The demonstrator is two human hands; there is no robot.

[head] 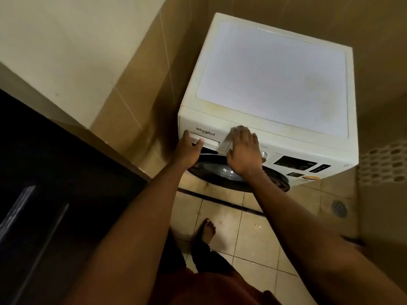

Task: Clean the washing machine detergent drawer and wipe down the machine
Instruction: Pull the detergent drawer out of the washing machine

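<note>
**A:** From the head camera, how far along is the job?

**B:** Barely begun, I'd judge. The detergent drawer (204, 138) sits in its slot at the top left of the washing machine (273, 89) front, under the brand name. Its right end may stand a shade proud of the panel (hard to be sure from this angle). It is not out, and nothing suggests it has been cleaned.

**A:** And the wiping?

**B:** Not done, as far as I can see. The machine's top has a yellowish tinge along its front edge and a dull smudge toward the right. No cloth or sponge is in view.

**A:** How are the hands placed?

**B:** Both arms reach forward and down from the bottom of the picture. The left hand (189, 150) is at the drawer's left end, its fingers (186, 134) hooked at the handle recess and the thumb laid on the drawer face, so it grips the drawer. The right hand (244, 150) lies palm-down on the panel just right of the drawer, fingers straight and slightly spread, pressing flat and grasping nothing. Its heel hangs over the upper rim of the round door (220, 172).

**A:** So what is left?

**B:** Nearly everything: draw the drawer out, wash it, refit it, then wipe the top, the control panel (295, 164) and the door.
</note>
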